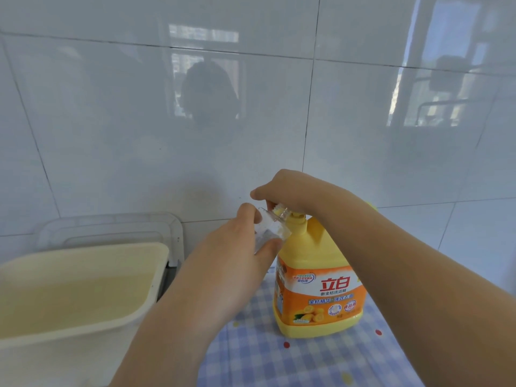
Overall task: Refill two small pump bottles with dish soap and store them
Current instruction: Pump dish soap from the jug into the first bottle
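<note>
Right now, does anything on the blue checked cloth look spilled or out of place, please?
Nothing stands out. The large yellow dish soap jug stands upright on the blue checked cloth, with no spill visible. The small clear bottle is tilted, but the left hand holds it at the pump spout.

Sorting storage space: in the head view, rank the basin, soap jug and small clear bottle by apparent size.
1. basin, though cut off at the edge
2. soap jug
3. small clear bottle
</note>
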Available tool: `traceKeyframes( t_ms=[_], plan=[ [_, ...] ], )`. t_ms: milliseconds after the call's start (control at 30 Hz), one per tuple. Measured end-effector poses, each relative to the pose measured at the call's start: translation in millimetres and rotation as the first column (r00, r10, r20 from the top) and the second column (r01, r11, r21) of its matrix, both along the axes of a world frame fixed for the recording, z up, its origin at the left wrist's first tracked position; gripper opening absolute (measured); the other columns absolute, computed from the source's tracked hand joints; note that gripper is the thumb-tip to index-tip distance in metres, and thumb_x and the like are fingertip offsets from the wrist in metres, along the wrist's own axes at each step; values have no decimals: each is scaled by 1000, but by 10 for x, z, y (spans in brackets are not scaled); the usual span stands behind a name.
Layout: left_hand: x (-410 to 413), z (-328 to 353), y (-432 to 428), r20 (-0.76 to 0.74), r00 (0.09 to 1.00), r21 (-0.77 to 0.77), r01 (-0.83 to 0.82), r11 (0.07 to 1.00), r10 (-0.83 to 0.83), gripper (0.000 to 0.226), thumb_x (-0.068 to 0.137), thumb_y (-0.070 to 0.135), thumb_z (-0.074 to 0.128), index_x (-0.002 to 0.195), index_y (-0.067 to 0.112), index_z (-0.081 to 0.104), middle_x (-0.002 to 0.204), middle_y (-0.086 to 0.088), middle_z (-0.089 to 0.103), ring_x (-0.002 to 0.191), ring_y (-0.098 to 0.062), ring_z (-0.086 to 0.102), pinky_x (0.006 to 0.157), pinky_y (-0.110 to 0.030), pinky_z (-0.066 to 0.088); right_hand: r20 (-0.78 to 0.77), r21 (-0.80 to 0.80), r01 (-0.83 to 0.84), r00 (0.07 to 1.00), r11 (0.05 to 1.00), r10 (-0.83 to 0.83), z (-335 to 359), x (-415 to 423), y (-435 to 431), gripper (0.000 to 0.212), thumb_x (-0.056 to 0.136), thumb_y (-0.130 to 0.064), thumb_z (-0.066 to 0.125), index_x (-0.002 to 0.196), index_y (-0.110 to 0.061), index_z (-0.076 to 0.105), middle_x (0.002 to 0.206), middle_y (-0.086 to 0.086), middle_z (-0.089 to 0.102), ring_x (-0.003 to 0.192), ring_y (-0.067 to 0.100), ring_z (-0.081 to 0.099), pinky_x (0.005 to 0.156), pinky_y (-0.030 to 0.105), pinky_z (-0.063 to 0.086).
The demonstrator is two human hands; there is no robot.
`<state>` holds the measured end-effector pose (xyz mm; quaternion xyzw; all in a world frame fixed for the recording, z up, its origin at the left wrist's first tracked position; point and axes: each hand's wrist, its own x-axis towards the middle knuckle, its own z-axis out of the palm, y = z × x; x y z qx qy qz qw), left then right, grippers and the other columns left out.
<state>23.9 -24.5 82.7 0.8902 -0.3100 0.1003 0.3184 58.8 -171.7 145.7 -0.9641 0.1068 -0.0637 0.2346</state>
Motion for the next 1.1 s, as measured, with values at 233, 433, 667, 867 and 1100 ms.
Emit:
traceKeyframes(
  t_ms=[233, 433, 667, 867, 1100],
  plan=[
    [-2, 16, 15, 19, 1000, 8, 2, 1000, -2, 35, 93, 54, 46, 120, 34, 38, 114, 14, 60, 96, -6, 57, 68, -21, 44, 12, -7, 7, 1000, 1000, -7, 14, 6, 13, 33, 91, -37, 56, 67, -16, 58, 68, -4, 56, 57, 11, 49, 51, 23, 36],
    [1, 35, 24, 70, 997, -13, -17, 1000, 18, 39, 93, 52, 46, 126, 34, 37, 115, 17, 57, 96, -4, 56, 68, -18, 41, -22, -45, -4, 1000, 999, 3, 62, -6, 45, 32, 94, -33, 52, 80, -7, 63, 68, 0, 52, 55, 14, 46, 53, 24, 36],
    [-28, 53, 4, 40, 999, -111, -10, 994, 15, 42, 91, 55, 50, 128, 38, 38, 114, 20, 56, 93, -5, 58, 65, -16, 37, -99, -4, -14, 995, 1000, 14, 192, -35, 46, 29, 96, -33, 49, 79, -10, 54, 70, 4, 61, 55, 22, 59, 50, 29, 49],
    [-29, 54, 24, 26, 1000, -104, -2, 995, 5, 37, 91, 53, 50, 123, 39, 38, 108, 22, 56, 89, -2, 55, 62, -8, 35, -132, -9, -24, 991, 1000, 23, 177, -29, 46, 31, 96, -39, 49, 78, -14, 52, 77, 4, 62, 61, 24, 60, 54, 31, 50],
    [4, 54, 25, 41, 999, -66, -1, 998, 4, 39, 91, 55, 49, 124, 37, 38, 114, 17, 62, 98, -5, 60, 75, -23, 46, -185, 9, 18, 983, 1000, -17, 150, 0, 20, 34, 93, -46, 52, 85, -13, 55, 84, 9, 62, 68, 26, 59, 56, 31, 49]
  ],
)
